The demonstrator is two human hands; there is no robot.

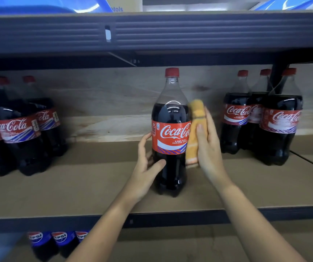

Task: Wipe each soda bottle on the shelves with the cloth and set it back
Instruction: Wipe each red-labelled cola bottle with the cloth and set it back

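A large Coca-Cola bottle (170, 129) with a red cap and red label stands upright at the middle of the brown shelf board (95, 186). My left hand (148, 163) grips its lower left side, thumb across the front below the label. My right hand (208, 148) holds a folded orange cloth (195, 133) flat against the bottle's right side, fingers curled over the cloth.
Three Coca-Cola bottles (17, 129) stand at the left of the same shelf, and three more (278, 120) at the right beside a dark upright. Pepsi bottles (57, 241) sit on the shelf below. A dark shelf beam (170, 31) hangs overhead.
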